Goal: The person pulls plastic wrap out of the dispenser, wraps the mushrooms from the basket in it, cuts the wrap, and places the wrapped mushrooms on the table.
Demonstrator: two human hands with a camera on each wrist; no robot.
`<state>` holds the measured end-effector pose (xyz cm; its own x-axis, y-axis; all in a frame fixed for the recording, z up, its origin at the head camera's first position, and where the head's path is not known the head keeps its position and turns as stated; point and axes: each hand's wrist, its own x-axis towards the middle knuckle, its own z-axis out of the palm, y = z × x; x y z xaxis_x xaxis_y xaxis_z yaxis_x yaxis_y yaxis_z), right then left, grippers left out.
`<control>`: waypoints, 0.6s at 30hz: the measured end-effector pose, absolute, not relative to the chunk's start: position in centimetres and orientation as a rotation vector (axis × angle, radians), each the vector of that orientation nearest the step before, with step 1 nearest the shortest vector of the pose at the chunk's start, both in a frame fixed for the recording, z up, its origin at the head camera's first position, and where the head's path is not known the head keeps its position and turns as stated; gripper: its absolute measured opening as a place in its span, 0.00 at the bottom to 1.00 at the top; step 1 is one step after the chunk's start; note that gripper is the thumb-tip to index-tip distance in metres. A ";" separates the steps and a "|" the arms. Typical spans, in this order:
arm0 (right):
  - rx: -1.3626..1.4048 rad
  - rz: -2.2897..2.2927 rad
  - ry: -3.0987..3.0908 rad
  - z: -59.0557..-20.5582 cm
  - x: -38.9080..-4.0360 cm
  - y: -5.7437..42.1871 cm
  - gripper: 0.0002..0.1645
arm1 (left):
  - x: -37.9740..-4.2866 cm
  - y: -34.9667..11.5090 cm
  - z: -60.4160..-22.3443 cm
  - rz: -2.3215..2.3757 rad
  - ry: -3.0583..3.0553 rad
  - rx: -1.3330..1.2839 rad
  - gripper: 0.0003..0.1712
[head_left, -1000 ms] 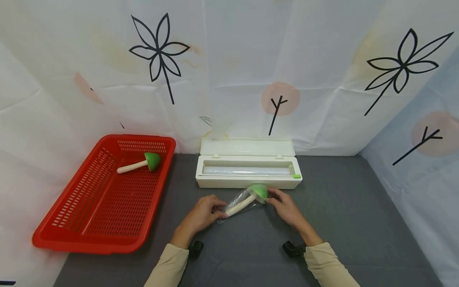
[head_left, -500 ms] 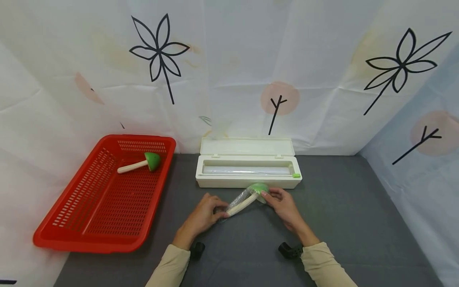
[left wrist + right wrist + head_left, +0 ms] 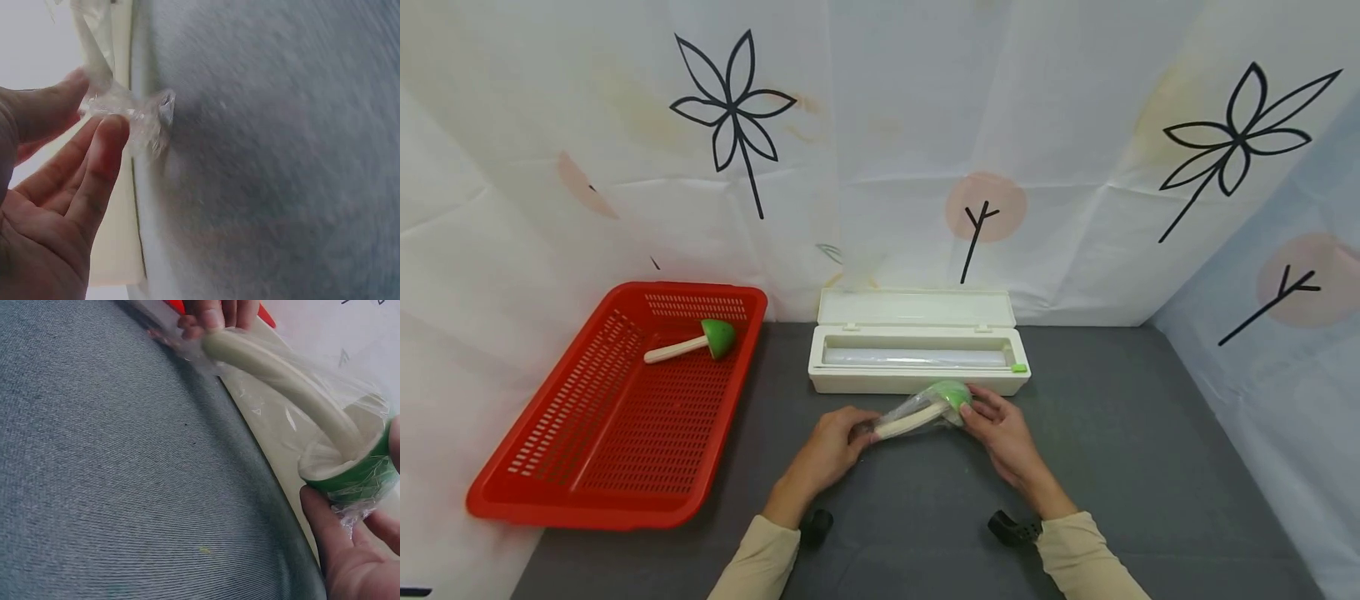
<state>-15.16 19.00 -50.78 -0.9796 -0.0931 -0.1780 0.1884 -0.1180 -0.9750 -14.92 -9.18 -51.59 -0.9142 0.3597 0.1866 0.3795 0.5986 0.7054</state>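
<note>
A toy mushroom with a green cap and a long white stem (image 3: 913, 422) is wrapped in clear plastic film (image 3: 290, 419), close in front of the white box. My left hand (image 3: 832, 442) pinches the film at the stem's end between thumb and fingers. In the left wrist view a crumpled tail of film (image 3: 153, 128) sticks out past the fingertips. My right hand (image 3: 1000, 429) holds the green cap (image 3: 359, 478), thumb on one side and fingers on the other. In the right wrist view, film bunches over the cap's outside.
The white film box (image 3: 917, 382) stands at the back, lid up, a roll of film (image 3: 916, 357) inside. At the left, a red basket (image 3: 707, 467) holds another green-capped mushroom (image 3: 718, 337). White printed cloth (image 3: 880, 208) rises behind the grey tabletop (image 3: 925, 533).
The wrapped mushroom has shifted slightly right and lies flatter. My right thumb has come onto the cap, and my left hand has stayed at the stem end, its fingers closer round the film.
</note>
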 end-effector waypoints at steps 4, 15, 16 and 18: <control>0.089 -2.226 1.906 -50.8 -15.1 19.0 0.34 | -14.8 -9.0 -51.5 -1.552 -2.733 -0.541 0.16; 0.100 -2.276 1.853 -51.3 -14.7 18.8 0.33 | -14.5 -7.5 -51.4 -2.165 -2.544 -0.039 0.15; 0.090 -2.278 1.849 -51.4 -14.7 18.8 0.33 | -14.5 -7.3 -51.4 -2.193 -2.528 -0.025 0.15; 0.069 -2.276 1.845 -51.4 -14.6 18.8 0.33 | -14.6 -7.2 -51.4 -2.278 -2.480 -0.007 0.15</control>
<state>-14.61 18.78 -51.35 -0.9768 -0.1332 -0.1674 0.1914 -0.1942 -0.9621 -14.57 -7.15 -51.37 -0.9746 0.1544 -0.1621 -0.1485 0.0965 0.9842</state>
